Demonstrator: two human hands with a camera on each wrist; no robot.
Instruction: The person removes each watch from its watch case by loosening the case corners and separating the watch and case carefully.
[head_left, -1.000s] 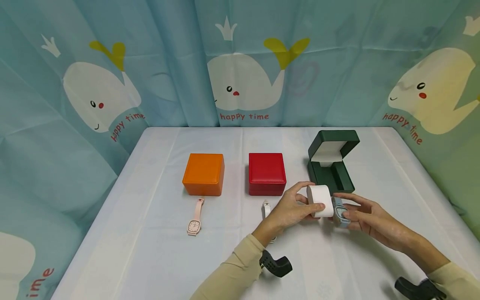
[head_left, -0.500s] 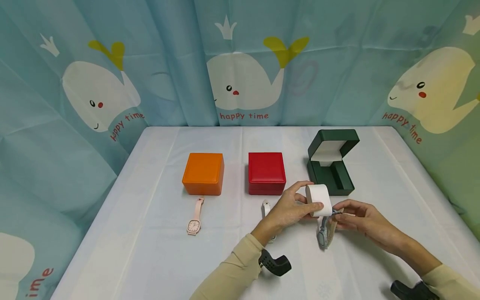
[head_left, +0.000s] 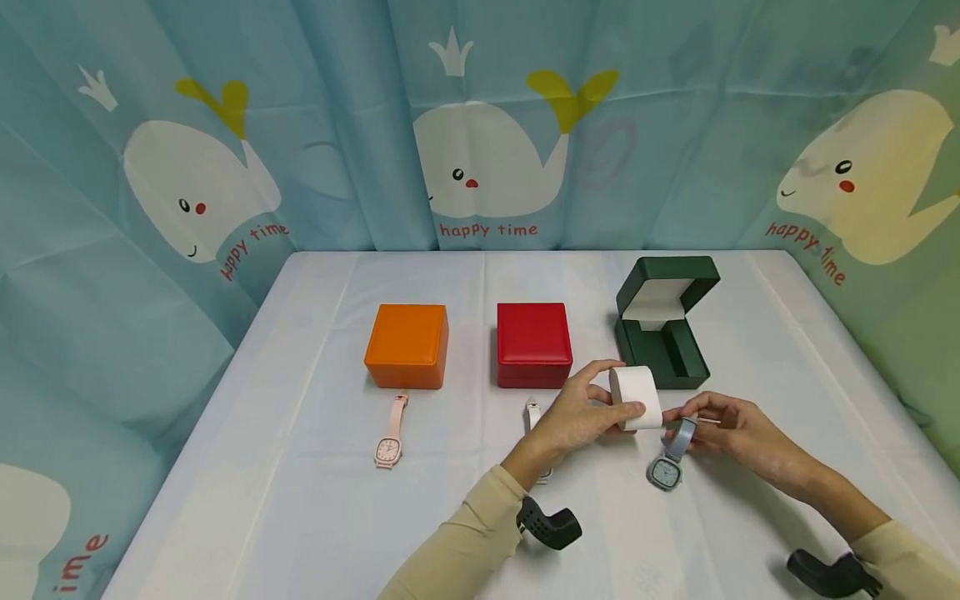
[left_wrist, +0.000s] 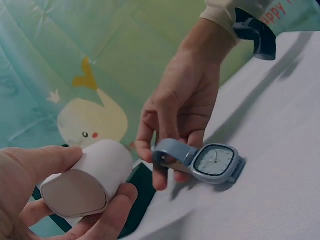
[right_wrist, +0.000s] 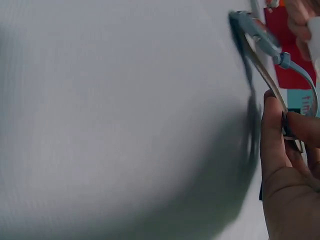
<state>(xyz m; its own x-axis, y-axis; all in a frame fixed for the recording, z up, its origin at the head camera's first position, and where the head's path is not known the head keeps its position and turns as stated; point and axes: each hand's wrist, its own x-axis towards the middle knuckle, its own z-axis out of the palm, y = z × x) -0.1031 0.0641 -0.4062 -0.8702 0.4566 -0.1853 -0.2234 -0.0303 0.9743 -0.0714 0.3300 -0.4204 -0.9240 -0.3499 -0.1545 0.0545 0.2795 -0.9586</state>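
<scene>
My left hand (head_left: 581,414) grips a white watch cushion (head_left: 634,398) between thumb and fingers, its flat end facing the camera in the left wrist view. To its right, my right hand (head_left: 738,429) pinches the strap of a blue-grey wristwatch (head_left: 665,472). The watch hangs face outward, its square dial (left_wrist: 215,161) plain in the left wrist view and its strap bent in a loop. In the right wrist view the strap end (right_wrist: 290,127) sits between thumb and fingers. Just behind both hands stands an open green watch box (head_left: 663,350) with a white-lined lid.
A closed red box (head_left: 534,346) and a closed orange box (head_left: 407,347) stand to the left on the white-covered table (head_left: 315,500). A pink watch (head_left: 389,442) lies before the orange box. A white watch (head_left: 534,414) lies partly hidden under my left forearm.
The blue-grey watch has gone from being held by its case beside the cushion to hanging by its strap, and its dial has swung round to face the head camera. My left hand has barely moved.
</scene>
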